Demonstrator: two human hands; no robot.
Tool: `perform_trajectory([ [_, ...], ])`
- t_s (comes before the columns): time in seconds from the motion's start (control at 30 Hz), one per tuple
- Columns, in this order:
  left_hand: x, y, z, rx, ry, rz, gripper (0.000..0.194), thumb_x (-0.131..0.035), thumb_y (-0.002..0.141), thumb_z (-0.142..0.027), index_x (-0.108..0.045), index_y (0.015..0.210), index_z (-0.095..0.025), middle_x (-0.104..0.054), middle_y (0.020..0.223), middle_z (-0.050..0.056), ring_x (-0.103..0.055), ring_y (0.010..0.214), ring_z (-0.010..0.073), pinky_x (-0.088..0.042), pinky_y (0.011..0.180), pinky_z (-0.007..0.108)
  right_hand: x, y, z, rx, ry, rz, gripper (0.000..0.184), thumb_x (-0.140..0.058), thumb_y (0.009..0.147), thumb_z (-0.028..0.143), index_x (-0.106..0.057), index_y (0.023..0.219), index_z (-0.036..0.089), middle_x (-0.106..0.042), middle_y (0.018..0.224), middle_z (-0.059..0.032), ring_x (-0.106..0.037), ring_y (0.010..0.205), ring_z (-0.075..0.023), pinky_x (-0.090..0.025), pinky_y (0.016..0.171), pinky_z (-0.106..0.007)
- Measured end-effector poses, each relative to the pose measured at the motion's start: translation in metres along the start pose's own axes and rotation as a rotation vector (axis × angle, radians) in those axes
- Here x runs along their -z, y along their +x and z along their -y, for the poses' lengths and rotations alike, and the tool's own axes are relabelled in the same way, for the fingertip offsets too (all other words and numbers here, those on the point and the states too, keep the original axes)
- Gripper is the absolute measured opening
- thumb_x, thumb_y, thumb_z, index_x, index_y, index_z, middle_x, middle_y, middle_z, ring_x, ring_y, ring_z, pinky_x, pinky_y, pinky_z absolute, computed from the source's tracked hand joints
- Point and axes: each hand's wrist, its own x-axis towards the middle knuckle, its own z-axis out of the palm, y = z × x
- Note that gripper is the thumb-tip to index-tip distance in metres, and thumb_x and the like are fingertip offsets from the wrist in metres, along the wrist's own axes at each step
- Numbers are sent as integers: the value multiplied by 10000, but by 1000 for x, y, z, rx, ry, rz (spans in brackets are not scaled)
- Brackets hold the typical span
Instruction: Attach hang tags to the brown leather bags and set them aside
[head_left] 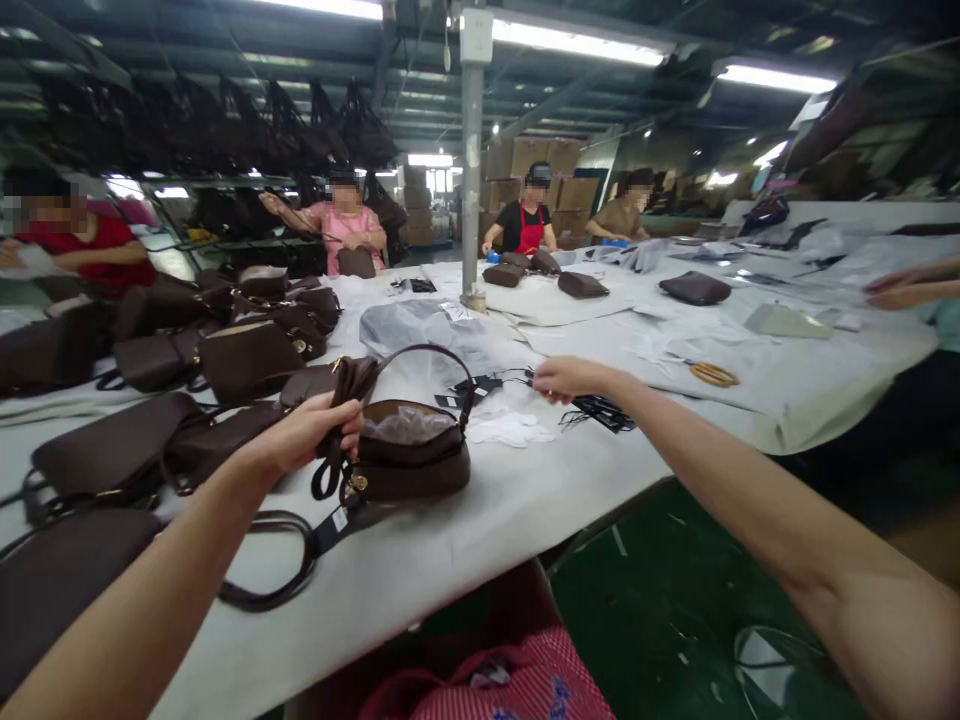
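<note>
The brown bag (416,475) stood open on the table (450,550), close to the near edge, with its handle (433,350) arched up and clear plastic (409,424) showing in its mouth. At its left end, the left hand (322,430) was closed around a bunched brown strap (355,375), fingers curled and pressed together on it. A black tag (336,528) lay below that hand, towards the near edge. The right hand (568,380) reached in above the table, its fingers bent close together beside thin black cords (whether they pinched 1, I could not tell). Black tags (602,412) lay just by it, with white paper pieces (514,425) between them and the bag. More brown bags (251,360) crowded the table's left side; yellow-handled scissors (714,374) lay towards its right end. Across the far edge, 4 other people were visible.
</note>
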Motion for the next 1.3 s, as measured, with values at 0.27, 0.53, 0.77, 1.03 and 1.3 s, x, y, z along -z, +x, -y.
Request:
perform_trajectory([
  [0.27,4,-1,30,17,-31,-96,357,-717,779,-407,-499,643,-159,-510,609,-4,-551,586,139,-490,546,245,-123,-35,-85,-1,-63,-224,178,-478,859,165,-638,781,156,-694,800,-70,-630,756,-177,-475,704,-278],
  [0.53,-24,-17,43,-38,-223,-234,264,-754,751,-347,-560,734,-170,-408,590,-55,-351,438,53,-408,430,208,-158,16,-59,170,-243,-455,235,-616,880,312,-636,1089,207,-637,1088,-95,-571,1025,-241,-438,840,-315],
  [0.77,-43,-26,58,-46,-295,-314,258,-744,756,-393,-600,761,-179,-396,585,-49,-336,434,51,-375,418,209,-168,41,-58,60,-278,-441,316,-578,908,425,-630,1183,277,-610,1082,-95,-567,979,-250,-439,714,-307],
  [1.03,-54,-20,60,-143,-351,-350,300,-755,753,-365,-532,735,-165,-409,580,-54,-359,435,51,-393,430,209,-174,41,-47,51,-319,-560,244,-463,968,313,-702,971,262,-645,1064,-92,-564,954,-240,-387,741,-335],
  [1.3,-61,-29,59,-189,-358,-317,257,-752,767,-329,-565,814,-159,-423,599,-57,-407,454,51,-433,444,198,-163,-39,-81,276,-376,-580,252,-427,947,206,-673,890,218,-677,1057,-103,-565,972,-252,-370,825,-346],
])
